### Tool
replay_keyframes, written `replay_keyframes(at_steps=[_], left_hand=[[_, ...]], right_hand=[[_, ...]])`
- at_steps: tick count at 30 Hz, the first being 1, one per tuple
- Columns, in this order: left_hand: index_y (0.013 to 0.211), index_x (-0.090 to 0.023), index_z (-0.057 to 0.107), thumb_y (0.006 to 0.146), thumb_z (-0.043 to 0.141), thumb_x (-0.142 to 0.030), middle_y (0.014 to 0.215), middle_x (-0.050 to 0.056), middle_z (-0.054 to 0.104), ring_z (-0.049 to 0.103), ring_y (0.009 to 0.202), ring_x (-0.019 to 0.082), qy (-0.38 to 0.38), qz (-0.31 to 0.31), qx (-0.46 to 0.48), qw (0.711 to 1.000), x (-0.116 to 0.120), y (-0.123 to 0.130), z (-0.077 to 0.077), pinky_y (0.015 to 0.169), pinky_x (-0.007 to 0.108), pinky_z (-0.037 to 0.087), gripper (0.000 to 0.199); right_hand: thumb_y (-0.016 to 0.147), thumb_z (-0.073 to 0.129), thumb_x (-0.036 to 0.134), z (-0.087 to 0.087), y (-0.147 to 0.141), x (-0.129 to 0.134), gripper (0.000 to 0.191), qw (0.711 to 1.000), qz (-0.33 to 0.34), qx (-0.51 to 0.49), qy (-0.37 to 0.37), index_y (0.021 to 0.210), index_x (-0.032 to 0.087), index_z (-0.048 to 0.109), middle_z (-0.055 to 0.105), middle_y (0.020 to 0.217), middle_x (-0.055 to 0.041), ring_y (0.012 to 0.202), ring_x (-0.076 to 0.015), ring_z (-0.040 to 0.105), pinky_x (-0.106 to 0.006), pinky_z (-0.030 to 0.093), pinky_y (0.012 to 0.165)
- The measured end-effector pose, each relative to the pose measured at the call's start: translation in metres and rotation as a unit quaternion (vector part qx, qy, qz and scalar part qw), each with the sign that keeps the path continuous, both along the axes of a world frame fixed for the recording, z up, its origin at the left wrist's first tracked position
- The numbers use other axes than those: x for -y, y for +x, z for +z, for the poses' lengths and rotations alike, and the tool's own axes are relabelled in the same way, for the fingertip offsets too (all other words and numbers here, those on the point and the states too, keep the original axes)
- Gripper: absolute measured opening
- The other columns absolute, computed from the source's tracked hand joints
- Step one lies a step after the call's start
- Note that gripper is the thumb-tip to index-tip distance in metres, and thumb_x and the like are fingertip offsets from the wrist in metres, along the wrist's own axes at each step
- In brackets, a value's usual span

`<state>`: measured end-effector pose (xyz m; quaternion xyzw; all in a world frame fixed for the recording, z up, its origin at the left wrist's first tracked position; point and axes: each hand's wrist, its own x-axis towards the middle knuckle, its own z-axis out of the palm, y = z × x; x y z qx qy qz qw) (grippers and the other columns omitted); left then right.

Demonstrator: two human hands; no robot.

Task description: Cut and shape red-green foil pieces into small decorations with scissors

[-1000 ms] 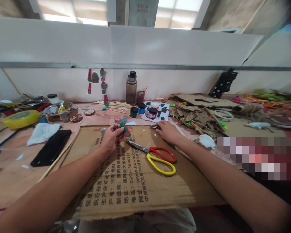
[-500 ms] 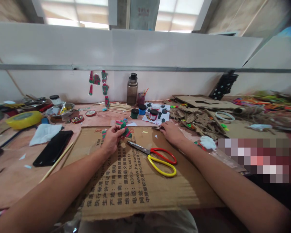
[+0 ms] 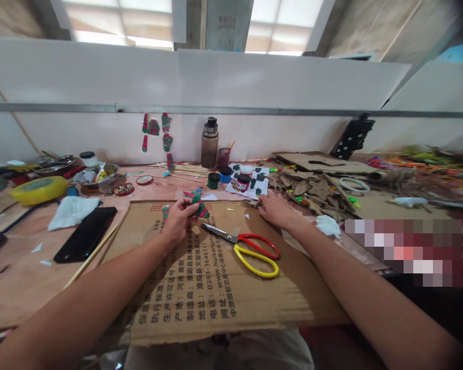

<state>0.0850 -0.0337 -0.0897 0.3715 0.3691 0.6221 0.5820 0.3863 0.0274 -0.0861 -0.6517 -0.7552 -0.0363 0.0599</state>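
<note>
My left hand [image 3: 176, 220] pinches a small green-and-pink painted cut-out [image 3: 199, 205] above the cardboard sheet [image 3: 254, 308]. Right of it, scissors [image 3: 235, 241] with one red and one yellow handle lie with the blades a little apart, pointing toward that hand. At the sheet's far right edge, my right hand [image 3: 277, 209] is lowered with bent fingers over a few small shiny pieces [image 3: 250, 203]; what sits between the fingertips is too small to make out. Another painted bit [image 3: 165, 211] lies just behind my left hand.
Paint jars [image 3: 213, 180], a dark bottle [image 3: 210, 144] and thin sticks [image 3: 183, 169] stand or lie behind the cardboard. A phone [image 3: 85, 235] and yellow tape roll [image 3: 38, 190] are at left. Brown rope pieces [image 3: 312, 187] and white cotton [image 3: 327, 225] are at right.
My right hand has shifted slightly to the right over the small shiny pieces. My left hand keeps its hold on the cut-out, and the scissors lie as before.
</note>
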Motion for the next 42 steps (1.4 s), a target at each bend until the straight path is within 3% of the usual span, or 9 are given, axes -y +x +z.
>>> replay_keyframes(at_steps=[4,8,11,18,21,26,30,37,42], left_hand=[[0.076,-0.016,0.057,0.049,0.096,-0.035,0.072,0.000,0.068,0.064,0.061,0.010,-0.005,0.003,0.007,1.000,-0.001,0.001,0.000,0.051,0.017,0.043,0.051],[0.077,-0.017,0.058,0.050,0.096,-0.035,0.073,0.000,0.067,0.062,0.061,0.010,0.002,0.005,0.009,1.000,-0.002,0.001,-0.002,0.051,0.018,0.042,0.051],[0.076,-0.017,0.058,0.051,0.096,-0.036,0.072,-0.001,0.066,0.060,0.061,0.010,0.005,0.008,0.007,1.000,-0.002,0.001,-0.003,0.050,0.018,0.042,0.049],[0.079,-0.017,0.059,0.051,0.096,-0.041,0.075,0.002,0.070,0.065,0.064,0.012,0.010,0.029,0.005,1.000,-0.004,-0.003,0.001,0.052,0.019,0.043,0.052],[0.079,-0.017,0.059,0.050,0.095,-0.043,0.072,0.001,0.069,0.062,0.059,0.011,0.026,0.072,0.010,0.997,-0.008,-0.008,0.009,0.051,0.020,0.043,0.054],[0.077,-0.017,0.058,0.054,0.091,-0.042,0.071,0.001,0.069,0.062,0.058,0.012,0.067,0.104,-0.005,0.992,-0.015,-0.009,0.030,0.050,0.021,0.043,0.048],[0.077,-0.016,0.060,0.059,0.088,-0.043,0.071,0.002,0.068,0.061,0.057,0.012,0.088,0.098,-0.061,0.989,-0.025,0.005,0.043,0.047,0.021,0.040,0.043],[0.077,-0.018,0.057,0.069,0.082,-0.037,0.071,0.001,0.065,0.064,0.059,0.015,0.095,0.148,-0.117,0.978,-0.035,0.030,0.052,0.043,0.021,0.042,0.032],[0.079,-0.019,0.056,0.069,0.083,-0.035,0.072,0.000,0.064,0.067,0.061,0.017,0.098,0.152,-0.111,0.977,-0.026,0.027,0.051,0.043,0.023,0.050,0.033]], right_hand=[[0.089,0.061,0.013,0.002,-0.001,-0.001,0.019,0.996,-0.041,-0.082,0.007,0.103,0.006,0.072,0.066,0.123,-0.0278,0.119,-0.0355,0.060,-0.041,0.042,0.100],[0.094,0.053,0.019,0.015,0.000,-0.008,0.021,0.970,-0.083,-0.227,0.000,0.082,0.011,0.068,0.071,0.087,-0.0172,0.088,-0.0273,0.069,-0.035,0.051,0.082],[0.099,0.046,0.028,0.029,-0.013,-0.011,0.027,0.929,-0.079,-0.361,-0.011,0.084,0.016,0.065,0.066,0.071,-0.0072,0.068,-0.0196,0.065,-0.031,0.056,0.067],[0.101,0.045,0.035,0.040,-0.085,0.002,0.018,0.791,0.036,-0.600,-0.113,0.095,0.022,0.056,0.068,0.081,-0.0016,0.065,-0.0131,0.064,-0.026,0.058,0.063],[0.097,0.054,0.033,0.032,-0.099,0.014,0.014,0.807,0.067,-0.572,-0.129,0.090,0.021,0.057,0.064,0.071,0.0009,0.057,-0.0124,0.058,-0.022,0.051,0.055],[0.096,0.051,0.036,0.020,-0.093,0.024,0.017,0.882,0.163,-0.435,-0.082,0.090,0.022,0.059,0.064,0.074,-0.0002,0.064,-0.0152,0.059,-0.025,0.047,0.059],[0.096,0.048,0.041,0.020,-0.088,0.024,0.023,0.880,0.233,-0.408,-0.070,0.087,0.022,0.057,0.065,0.076,-0.0020,0.070,-0.0173,0.061,-0.029,0.049,0.066],[0.094,0.049,0.045,0.024,-0.086,0.023,0.027,0.853,0.180,-0.471,-0.138,0.086,0.020,0.055,0.063,0.078,-0.0023,0.066,-0.0153,0.060,-0.026,0.048,0.060],[0.095,0.051,0.042,0.023,-0.085,0.023,0.025,0.859,0.188,-0.457,-0.132,0.083,0.021,0.055,0.066,0.077,-0.0024,0.067,-0.0150,0.062,-0.025,0.048,0.061]])
